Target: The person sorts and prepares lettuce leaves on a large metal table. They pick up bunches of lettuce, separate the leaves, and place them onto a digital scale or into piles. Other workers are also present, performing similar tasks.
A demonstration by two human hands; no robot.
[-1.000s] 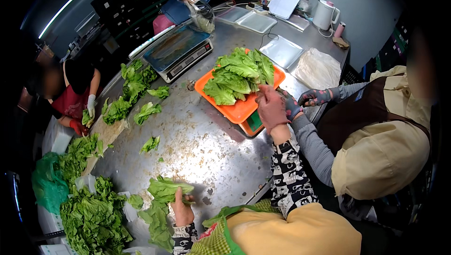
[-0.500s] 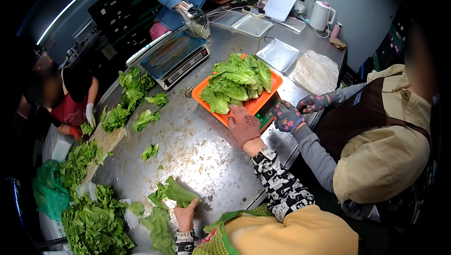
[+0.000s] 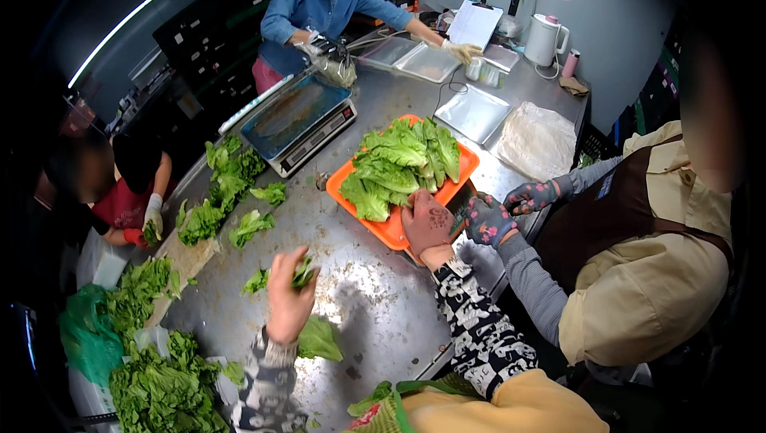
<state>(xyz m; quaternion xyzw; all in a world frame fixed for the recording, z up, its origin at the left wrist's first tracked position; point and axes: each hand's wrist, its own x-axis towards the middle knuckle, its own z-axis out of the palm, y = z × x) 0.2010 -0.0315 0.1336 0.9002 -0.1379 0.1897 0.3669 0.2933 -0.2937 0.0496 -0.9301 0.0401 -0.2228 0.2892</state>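
Note:
Bare and blurred by motion, my left hand (image 3: 290,296) is raised over the table with its fingers curled round a small lettuce leaf (image 3: 303,273). A larger lettuce leaf (image 3: 320,339) shows below it, beside my wrist. My right hand (image 3: 428,224), in a dusty pink glove, reaches over the near rim of an orange tray (image 3: 349,213). Its bent fingers are at the lower edge of the lettuce heads (image 3: 395,163) piled there; the fingertips are partly hidden. The tray rests on a scale that is mostly covered.
To my right, a co-worker's gloved hands (image 3: 511,208) are close to the tray. A second scale (image 3: 297,126) stands behind it. Loose lettuce (image 3: 227,181) lines the table's left side, with a larger pile (image 3: 163,385) near a green bag (image 3: 89,325). Another person (image 3: 307,22) works across the table.
My left hand has risen up and away from the leaves near the front edge. My right hand has shifted slightly right along the tray. The person opposite has set a clear package down.

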